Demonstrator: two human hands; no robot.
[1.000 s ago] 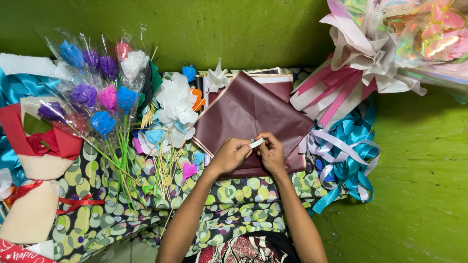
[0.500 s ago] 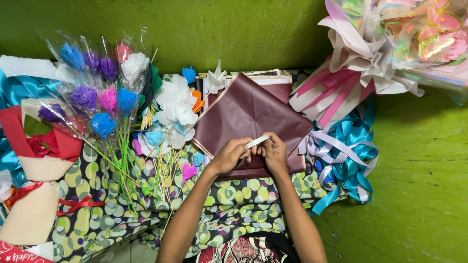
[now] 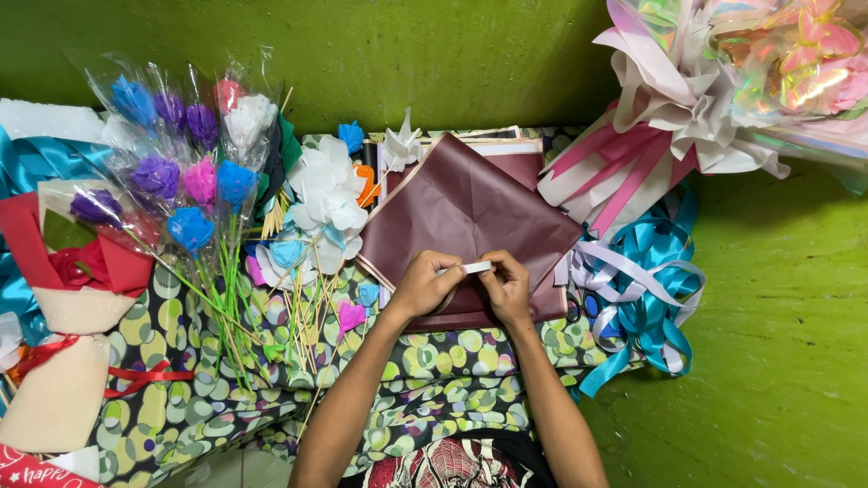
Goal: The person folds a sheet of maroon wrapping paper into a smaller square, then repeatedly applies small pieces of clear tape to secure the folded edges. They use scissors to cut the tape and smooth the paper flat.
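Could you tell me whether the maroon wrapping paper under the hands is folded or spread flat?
Folded: the maroon wrapping paper sheet forms a point at the top, with layered edges showing along its left side.

Clear cellophane sleeves (image 3: pixel 172 136) wrapped round coloured flowers at left; red printed package corner (image 3: pixel 32 470) at bottom left.

Bright, even light fills the sharp head view; soft shadows fall beside the forearms, and glare glints off the iridescent wrap (image 3: pixel 796 63) at top right.
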